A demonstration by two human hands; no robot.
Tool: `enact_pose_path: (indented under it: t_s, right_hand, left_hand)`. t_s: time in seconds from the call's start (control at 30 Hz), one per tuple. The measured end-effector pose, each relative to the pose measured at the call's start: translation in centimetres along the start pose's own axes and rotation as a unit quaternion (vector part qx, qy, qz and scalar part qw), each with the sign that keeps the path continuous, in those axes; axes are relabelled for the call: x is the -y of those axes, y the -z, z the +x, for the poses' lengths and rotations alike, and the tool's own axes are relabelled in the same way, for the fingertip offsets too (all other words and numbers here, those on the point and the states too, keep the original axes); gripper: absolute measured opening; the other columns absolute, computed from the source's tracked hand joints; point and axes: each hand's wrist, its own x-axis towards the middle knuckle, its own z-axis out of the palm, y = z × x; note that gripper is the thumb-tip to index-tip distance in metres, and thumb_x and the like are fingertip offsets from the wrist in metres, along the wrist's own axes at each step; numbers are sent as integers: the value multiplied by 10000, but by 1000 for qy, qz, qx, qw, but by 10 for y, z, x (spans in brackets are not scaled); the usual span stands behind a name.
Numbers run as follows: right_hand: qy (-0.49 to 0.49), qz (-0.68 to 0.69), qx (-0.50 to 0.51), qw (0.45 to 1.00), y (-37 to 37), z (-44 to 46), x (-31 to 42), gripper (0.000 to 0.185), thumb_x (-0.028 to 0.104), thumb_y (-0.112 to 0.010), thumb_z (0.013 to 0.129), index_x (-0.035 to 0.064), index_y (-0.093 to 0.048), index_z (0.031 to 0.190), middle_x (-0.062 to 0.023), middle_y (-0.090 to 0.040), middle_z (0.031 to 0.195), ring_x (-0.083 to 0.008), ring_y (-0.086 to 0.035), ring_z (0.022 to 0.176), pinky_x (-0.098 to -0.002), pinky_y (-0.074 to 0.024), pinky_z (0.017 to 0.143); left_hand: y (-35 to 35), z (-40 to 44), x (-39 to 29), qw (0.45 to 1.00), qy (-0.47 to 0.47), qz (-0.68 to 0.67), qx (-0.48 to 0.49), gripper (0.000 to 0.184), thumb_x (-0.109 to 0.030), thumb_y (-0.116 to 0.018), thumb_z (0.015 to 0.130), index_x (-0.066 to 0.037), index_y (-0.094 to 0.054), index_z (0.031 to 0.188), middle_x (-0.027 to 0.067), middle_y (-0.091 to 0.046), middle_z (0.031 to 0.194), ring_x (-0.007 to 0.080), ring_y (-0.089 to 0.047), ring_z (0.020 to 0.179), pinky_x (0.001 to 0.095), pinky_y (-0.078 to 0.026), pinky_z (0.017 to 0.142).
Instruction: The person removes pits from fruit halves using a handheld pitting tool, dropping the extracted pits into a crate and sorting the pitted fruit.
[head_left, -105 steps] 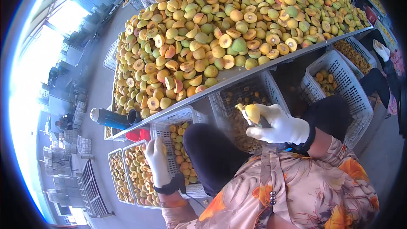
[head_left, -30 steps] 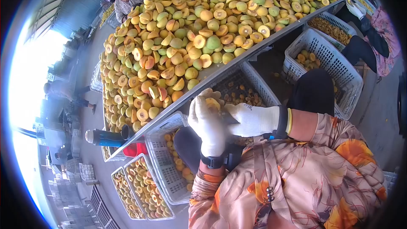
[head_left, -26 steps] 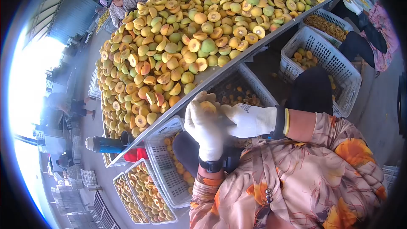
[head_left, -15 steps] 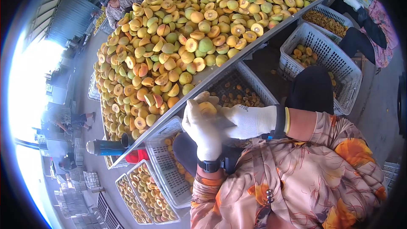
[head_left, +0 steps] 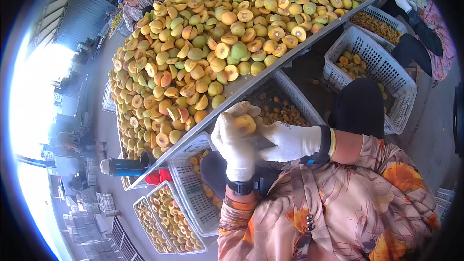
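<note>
My left hand (head_left: 233, 137), in a white glove, is closed around a yellow peach half (head_left: 245, 124). Its fingers curl over the fruit's top. My right hand (head_left: 289, 141), also gloved, is closed close beside the fruit. A blurred grey shape (head_left: 262, 142) shows at its thumb, perhaps part of a small tool; I cannot make out what it is. Both hands are over my lap, just in front of the metal table edge (head_left: 278, 63). Beyond that edge lies a large heap of cut peaches (head_left: 193, 53), green to orange, many with the cut side showing.
Under the table edge, a crate (head_left: 302, 97) contains pits. On the right stands a white crate (head_left: 398, 94) with some halves; a grey crate (head_left: 193, 193) is at my left knee. Filled trays (head_left: 176, 222), a blue flask (head_left: 123, 167) and co-workers (head_left: 137, 7) are around.
The view has shifted slightly. My hands remain together, and the peach half is turned a little and shows more between them. My right hand sits slightly lower.
</note>
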Motion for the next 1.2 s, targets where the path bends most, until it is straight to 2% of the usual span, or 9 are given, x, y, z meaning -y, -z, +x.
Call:
enact_pose_path:
  t_s: [0.17,0.3,0.43,0.57,0.63,0.7,0.8,0.93,1.2]
  right_hand:
    - [2,15,21,1000,11,-1,-3,469,192,-702,885,-26,-559,1275,-199,-716,1024,-327,-710,952,-418,-543,849]
    - [-74,221,96,968,4,0,-6,179,187,-681,893,32,-604,849,-44,-570,618,-159,-532,459,-314,-422,445]
    - [-166,370,175,897,6,-1,-2,162,156,-696,875,46,-597,810,-5,-517,570,-95,-467,434,-273,-357,407]
    - [-146,415,253,862,17,5,19,167,139,-715,856,49,-588,795,-7,-508,554,-91,-458,423,-267,-332,396]
    - [-154,323,202,912,23,11,4,169,147,-725,863,27,-606,861,1,-513,573,-79,-481,455,-253,-359,426]
    - [-149,117,159,969,27,13,-31,198,165,-685,867,-7,-644,957,-75,-640,671,-178,-634,565,-328,-488,528]
    - [-175,-270,188,928,23,-1,-82,307,181,-617,854,-17,-663,1085,-217,-727,952,-357,-721,901,-471,-553,799]
    - [-240,-283,162,914,19,3,-104,309,201,-581,880,-6,-644,1101,-232,-725,1034,-389,-711,976,-492,-549,867]
    - [-230,-216,147,938,26,11,-98,343,306,-596,894,24,-613,1090,-233,-713,913,-422,-704,899,-517,-549,795]
  left_hand:
    - [11,6,13,999,-10,-2,33,586,-528,-496,1045,28,-680,1021,165,-712,865,209,-658,691,310,-542,643]
    - [11,4,19,998,36,-40,36,629,-558,-512,1031,44,-692,997,176,-729,869,202,-665,672,295,-540,602]
    - [22,6,22,991,39,-75,100,623,-557,-513,1031,44,-678,1010,175,-723,856,223,-667,674,310,-537,587]
    - [50,22,20,959,120,-255,-42,499,-436,-550,1047,47,-672,1013,181,-709,861,223,-668,673,271,-550,594]
    - [94,21,14,983,3,79,-165,493,-454,-568,1034,25,-684,1046,139,-679,923,238,-661,839,320,-548,696]
    - [152,17,1,977,37,122,-172,425,-394,-618,1008,18,-696,1074,166,-698,963,296,-674,869,370,-557,766]
    - [205,22,-4,623,-63,772,-109,317,-264,-678,928,0,-705,1102,196,-714,1079,378,-636,1071,480,-488,960]
    - [196,94,16,761,-26,644,-74,331,-309,-696,915,-15,-729,1064,182,-728,982,360,-677,951,457,-500,917]
    - [131,207,101,609,55,791,-10,537,-568,-643,896,-49,-697,1022,203,-750,986,395,-714,952,465,-527,875]
